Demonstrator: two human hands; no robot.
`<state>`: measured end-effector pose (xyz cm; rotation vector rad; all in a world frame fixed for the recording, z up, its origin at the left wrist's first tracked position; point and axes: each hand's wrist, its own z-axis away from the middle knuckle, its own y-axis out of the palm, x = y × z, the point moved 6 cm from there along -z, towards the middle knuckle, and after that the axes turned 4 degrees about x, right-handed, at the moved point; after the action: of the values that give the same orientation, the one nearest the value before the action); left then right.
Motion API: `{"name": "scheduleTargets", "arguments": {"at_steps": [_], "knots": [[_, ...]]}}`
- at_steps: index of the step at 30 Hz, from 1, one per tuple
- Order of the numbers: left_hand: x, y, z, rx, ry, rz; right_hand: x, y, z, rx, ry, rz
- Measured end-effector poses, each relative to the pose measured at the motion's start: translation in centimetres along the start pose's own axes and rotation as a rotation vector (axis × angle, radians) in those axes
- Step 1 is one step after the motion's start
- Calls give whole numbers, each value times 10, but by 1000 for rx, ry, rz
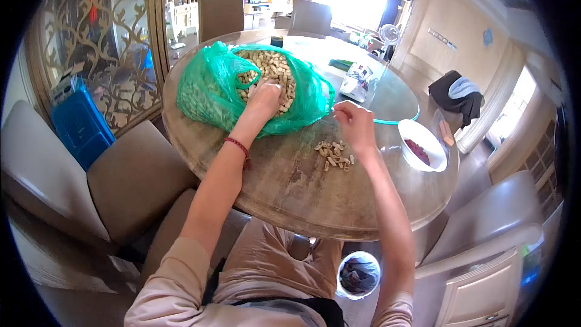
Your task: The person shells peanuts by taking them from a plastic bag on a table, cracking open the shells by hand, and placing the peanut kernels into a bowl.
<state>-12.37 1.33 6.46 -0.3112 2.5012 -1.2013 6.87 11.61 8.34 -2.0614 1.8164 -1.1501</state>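
A green plastic bag (pixel 203 85) full of unshelled peanuts (pixel 275 66) lies open on the round table (pixel 272 188). My left hand (pixel 266 98) reaches into its mouth, fingers curled down among the peanuts; the fingertips are partly hidden. At the bag's right edge, my right hand (pixel 356 124) is closed in a pinch, its fingertips against the green plastic. Just below and left of that hand is a small pile of peanut shells (pixel 334 156) on the tabletop. A white bowl (pixel 437 158) with reddish peanut kernels (pixel 417 151) stands to the right.
Behind my right hand lies a silver-and-white packet (pixel 357 82) on the glass turntable (pixel 387 94). A small dark-topped jar (pixel 276 42) stands behind the bag. Chairs (pixel 139 175) surround the table. Below its front edge is a lined waste bin (pixel 358 275) on the floor.
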Motion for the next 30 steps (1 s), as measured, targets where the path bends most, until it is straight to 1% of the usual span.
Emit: {"name": "scheduleTargets", "arguments": {"at_steps": [3,5,6,7,9,10,14,16,18,19,21,22,24,25,28,30], "knots": [[4,4,-1,2,-8,-23,-3,15,7,-84,-37,-54],[4,4,-1,-10,16,-32,-6,26,19,-81,-155,140],[5,5,0,-20,28,-32,-8,27,23,-79,-191,134],[5,7,0,-12,32,-37,-13,26,27,-81,-183,129],[7,6,-2,-68,53,-20,-21,27,30,9,-138,192],[8,8,-2,-66,57,-25,-21,26,31,4,-136,189],[8,-2,-1,-181,58,9,-10,15,27,-83,-185,169],[-1,-16,4,-220,73,22,-7,12,27,-124,-203,164],[-8,-17,9,-16,110,25,-8,12,27,-116,-188,172],[-9,-18,9,-16,116,23,-9,12,27,-122,-186,172],[-5,-10,8,117,40,89,-11,16,27,-58,-171,167],[-1,-4,7,121,44,89,-11,15,28,-60,-167,168],[-4,-2,6,-8,171,-8,-7,14,27,-71,-197,133],[-4,-2,6,-7,172,-7,-6,14,27,-71,-195,134],[-8,-7,6,-16,161,3,-4,12,26,-84,-195,122],[-6,-19,2,-122,46,89,-3,10,26,-96,-174,127]]}}
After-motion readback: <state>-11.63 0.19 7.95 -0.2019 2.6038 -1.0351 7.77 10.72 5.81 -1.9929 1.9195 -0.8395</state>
